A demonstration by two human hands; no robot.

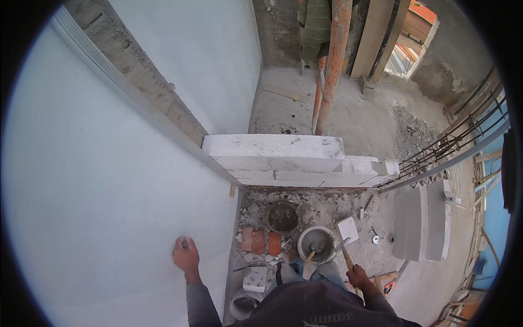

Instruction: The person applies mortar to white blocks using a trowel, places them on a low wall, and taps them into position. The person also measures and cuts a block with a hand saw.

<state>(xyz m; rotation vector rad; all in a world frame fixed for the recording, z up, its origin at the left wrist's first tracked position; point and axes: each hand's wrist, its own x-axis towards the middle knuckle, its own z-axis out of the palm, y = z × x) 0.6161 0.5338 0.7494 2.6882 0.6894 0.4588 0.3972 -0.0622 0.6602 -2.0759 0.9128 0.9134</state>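
My right hand (357, 277) is closed round the wooden handle of a hammer (348, 258), whose metal head lies over the rim of a round bucket (301, 241). Grey mortar (316, 240) fills part of that bucket, and a wooden-handled trowel (310, 256) rests in it. At the left, my left hand (186, 253) is against or just in front of the smooth white wall (109, 191), fingers curled; whatever they may hold is hidden. Ahead of me stands a low wall of white blocks (272, 146), its top block on the left reaching the wall's metal-edged corner.
A dark tub of mortar (282, 217), orange brick pieces (274, 243) and a white block piece (347, 229) lie by my feet. A tape measure (375, 238) is farther right, near stacked blocks (419, 223). Rebar (436, 147) juts at the right; an orange post (333, 65) stands beyond.
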